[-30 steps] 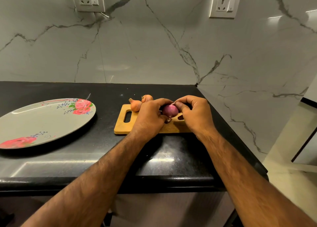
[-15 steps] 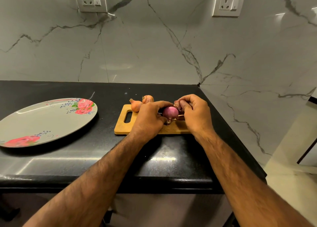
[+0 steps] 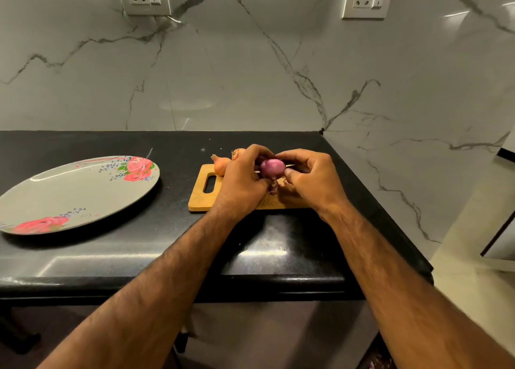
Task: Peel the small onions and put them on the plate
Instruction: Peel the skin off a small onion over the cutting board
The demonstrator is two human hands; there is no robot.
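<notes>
Clearly the purple onion [image 3: 272,168] is a light, firm little thing, held just above the cutting board [image 3: 198,200] between the two hands. Most of its surface shows glossy and bare, so it will likely be slippery, and too hard a squeeze could make it shoot out sideways. A scrap of loose skin [image 3: 274,187] hangs from its underside. That scrap looks thin and papery and would probably tear if jerked, so the best hold is close to where it joins the bulb, with the bulb itself steadied around its widest part.

The left hand [image 3: 242,179] is curled around the onion's left side, fingers arched over the top and thumb tucked below. The right hand [image 3: 309,179] comes in from the opposite side, its fingertips and thumb pinching the onion's right edge. Both forearms reach straight forward over the counter [image 3: 111,257], wrists low and near the board.

Two unpeeled onions [image 3: 221,165] lie at the board's far edge, just behind the left hand. The plate [image 3: 83,198] sits well apart to the left, with no onion on it.
</notes>
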